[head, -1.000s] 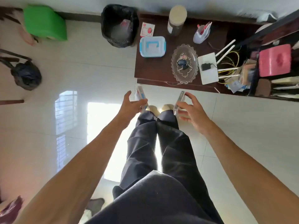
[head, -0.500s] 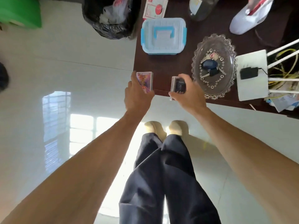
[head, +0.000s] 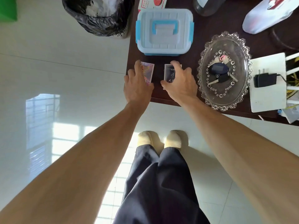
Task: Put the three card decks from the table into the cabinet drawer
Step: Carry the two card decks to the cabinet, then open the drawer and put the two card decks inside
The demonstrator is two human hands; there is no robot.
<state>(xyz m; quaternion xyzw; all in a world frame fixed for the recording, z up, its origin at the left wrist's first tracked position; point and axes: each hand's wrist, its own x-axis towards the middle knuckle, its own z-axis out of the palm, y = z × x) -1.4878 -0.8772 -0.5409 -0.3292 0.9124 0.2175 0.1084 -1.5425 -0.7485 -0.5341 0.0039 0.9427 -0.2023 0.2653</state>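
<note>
Head view looks down on a dark brown counter [head: 210,21] and a pale tiled floor [head: 64,62]. Two card decks lie flat near the front left corner of the counter, side by side with a small gap between them. The left hand [head: 137,85] lies over the pink deck [head: 148,72], with the fingers along its left edge and the thumb at its near end. The right hand [head: 180,83] covers the near part of the dark deck [head: 169,73], fingers curled around its top and right side. I cannot tell if either hand really grips its deck or only rests on it. Just behind the decks stands a light blue box [head: 165,31] with a handle. A glass dish [head: 224,70] with keys [head: 220,70] is to the right.
</note>
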